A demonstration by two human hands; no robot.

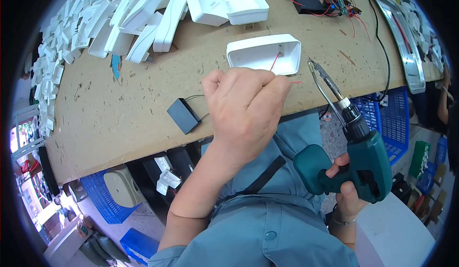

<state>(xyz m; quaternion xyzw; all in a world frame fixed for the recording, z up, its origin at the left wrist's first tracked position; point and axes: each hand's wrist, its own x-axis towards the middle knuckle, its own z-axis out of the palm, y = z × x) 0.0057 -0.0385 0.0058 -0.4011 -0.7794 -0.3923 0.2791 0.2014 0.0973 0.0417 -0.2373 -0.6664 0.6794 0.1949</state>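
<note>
My left hand is closed in a fist, its back up, over the front of the workbench. Thin leads run in under it: dark ones from a small black box on its left, and a red wire from the white plastic housing just beyond. A short red end also pokes out right of the knuckles; the fingertips are hidden. In my right hand is a green pistol-shaped soldering gun, its metal tip and thin feed tube pointing up past the table edge, apart from the housing.
White plastic housings lie heaped across the back left of the workbench. Black parts with tangled wires sit at the back right, near a metal tray and a black cable. A blue crate stands beyond the right edge.
</note>
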